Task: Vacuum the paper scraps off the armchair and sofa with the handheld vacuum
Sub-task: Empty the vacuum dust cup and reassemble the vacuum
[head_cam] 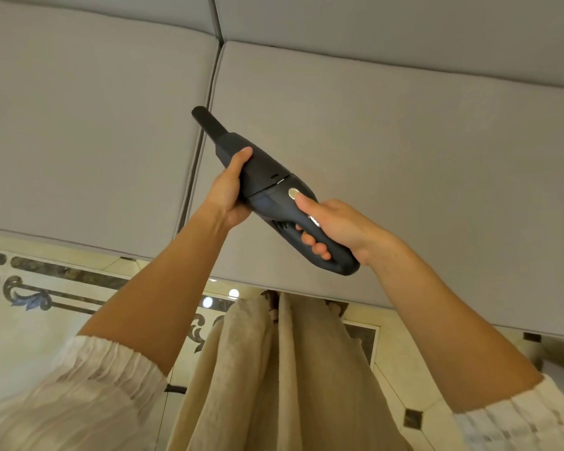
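Sleeves nearest, then my hands. Right hand [336, 227] wraps the vacuum [271, 190] handle, thumb by the silver button [294, 193]; left hand [230, 193] cups the body, fingers curled under. Nozzle [207, 120] hovers over the sofa [404, 141] seam farther off. No scraps visible. Risk: a stray thumb press could cut power mid-pass.
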`<state>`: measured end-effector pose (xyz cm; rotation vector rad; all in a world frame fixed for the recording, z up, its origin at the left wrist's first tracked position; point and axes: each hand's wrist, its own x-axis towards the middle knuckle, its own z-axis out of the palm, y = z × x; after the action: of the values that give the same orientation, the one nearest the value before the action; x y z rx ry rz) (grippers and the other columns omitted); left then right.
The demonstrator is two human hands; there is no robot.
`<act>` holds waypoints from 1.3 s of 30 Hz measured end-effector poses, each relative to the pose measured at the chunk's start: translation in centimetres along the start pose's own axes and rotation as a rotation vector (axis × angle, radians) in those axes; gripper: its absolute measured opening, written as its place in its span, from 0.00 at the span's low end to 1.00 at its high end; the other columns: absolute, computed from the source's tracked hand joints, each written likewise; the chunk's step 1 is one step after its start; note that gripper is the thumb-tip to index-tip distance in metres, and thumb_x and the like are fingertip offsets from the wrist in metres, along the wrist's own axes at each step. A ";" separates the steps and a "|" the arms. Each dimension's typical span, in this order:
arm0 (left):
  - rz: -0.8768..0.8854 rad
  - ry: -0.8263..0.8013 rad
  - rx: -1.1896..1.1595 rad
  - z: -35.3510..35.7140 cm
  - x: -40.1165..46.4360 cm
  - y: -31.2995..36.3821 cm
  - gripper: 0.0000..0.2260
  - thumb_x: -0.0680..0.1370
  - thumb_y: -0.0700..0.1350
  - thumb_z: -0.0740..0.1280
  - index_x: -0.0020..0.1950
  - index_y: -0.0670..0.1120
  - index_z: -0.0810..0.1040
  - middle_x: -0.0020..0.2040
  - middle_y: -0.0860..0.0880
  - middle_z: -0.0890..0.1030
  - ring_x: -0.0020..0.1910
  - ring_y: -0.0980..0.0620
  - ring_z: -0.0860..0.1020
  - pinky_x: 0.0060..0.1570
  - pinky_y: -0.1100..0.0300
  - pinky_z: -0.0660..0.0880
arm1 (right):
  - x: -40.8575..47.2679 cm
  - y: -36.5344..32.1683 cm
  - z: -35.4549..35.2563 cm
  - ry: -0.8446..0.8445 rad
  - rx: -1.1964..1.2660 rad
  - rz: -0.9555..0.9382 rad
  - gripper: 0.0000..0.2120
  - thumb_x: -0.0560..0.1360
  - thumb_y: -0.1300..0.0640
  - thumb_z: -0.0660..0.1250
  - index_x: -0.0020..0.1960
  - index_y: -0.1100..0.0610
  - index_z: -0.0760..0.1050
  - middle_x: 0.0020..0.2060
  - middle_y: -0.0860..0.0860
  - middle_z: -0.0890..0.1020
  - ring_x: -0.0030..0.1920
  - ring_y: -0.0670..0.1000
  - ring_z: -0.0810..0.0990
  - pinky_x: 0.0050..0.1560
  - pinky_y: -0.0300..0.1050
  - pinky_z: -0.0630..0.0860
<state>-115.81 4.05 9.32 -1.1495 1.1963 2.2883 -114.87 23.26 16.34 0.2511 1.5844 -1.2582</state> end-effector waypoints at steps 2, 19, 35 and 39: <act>0.016 0.012 0.018 -0.3 -0.1 0.5 0.18 0.76 0.52 0.70 0.61 0.42 0.77 0.55 0.42 0.84 0.55 0.44 0.82 0.50 0.50 0.80 | 0.2 -0.4 0.5 -0.001 0.020 0.019 0.25 0.77 0.34 0.59 0.41 0.57 0.74 0.28 0.50 0.75 0.25 0.47 0.70 0.26 0.39 0.70; 0.068 0.189 0.089 -0.9 -0.5 1.4 0.14 0.75 0.52 0.71 0.53 0.44 0.77 0.49 0.44 0.84 0.51 0.44 0.83 0.53 0.47 0.80 | 1.3 -2.8 2.8 0.035 0.090 0.131 0.24 0.77 0.36 0.60 0.41 0.57 0.74 0.27 0.50 0.75 0.24 0.47 0.70 0.24 0.38 0.70; -0.142 0.088 0.130 1.3 -0.2 -0.5 0.21 0.73 0.55 0.72 0.60 0.43 0.77 0.52 0.42 0.84 0.49 0.43 0.83 0.45 0.50 0.81 | 1.3 -0.2 1.1 0.029 0.042 0.123 0.14 0.73 0.49 0.73 0.47 0.60 0.76 0.27 0.50 0.75 0.24 0.45 0.71 0.26 0.36 0.70; -0.108 0.148 0.109 1.6 0.2 -1.2 0.21 0.72 0.54 0.73 0.59 0.43 0.77 0.52 0.42 0.84 0.50 0.43 0.83 0.44 0.50 0.82 | 1.8 0.0 0.3 0.008 0.046 0.141 0.14 0.73 0.49 0.73 0.44 0.59 0.76 0.26 0.50 0.75 0.24 0.45 0.71 0.25 0.36 0.70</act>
<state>-116.03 6.04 8.99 -1.3276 1.2619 2.0637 -115.53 22.29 14.92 0.3911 1.5188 -1.1859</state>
